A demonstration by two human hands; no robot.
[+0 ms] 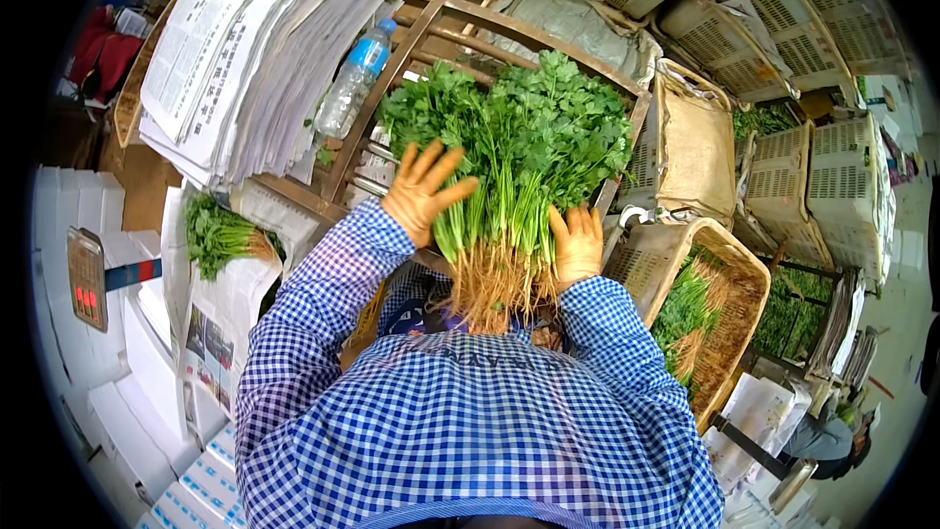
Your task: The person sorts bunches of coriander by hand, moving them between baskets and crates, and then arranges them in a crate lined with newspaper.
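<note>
A large bunch of coriander-like greens (514, 152) lies on a slatted brown rack (338, 176) in front of me. Its leaves point away from me, and its long brown roots (499, 284) hang toward my lap. At the bunch's left side is my left hand (423, 194), fingers spread wide against the leaves and stems. My right hand (580, 247) rests along the right edge by the stems and roots, with its fingers stretched out. Neither hand is wrapped round the greens. Both look orange, as if gloved.
A tall newspaper stack (264, 49) and a plastic bottle (354, 80) stand at the far left. A smaller bunch (220, 235) lies on newspaper near a scale display (86, 279). On the right, a basket (749, 279) holds greens; crates (783, 0) rise behind. A person (827, 439) is lower right.
</note>
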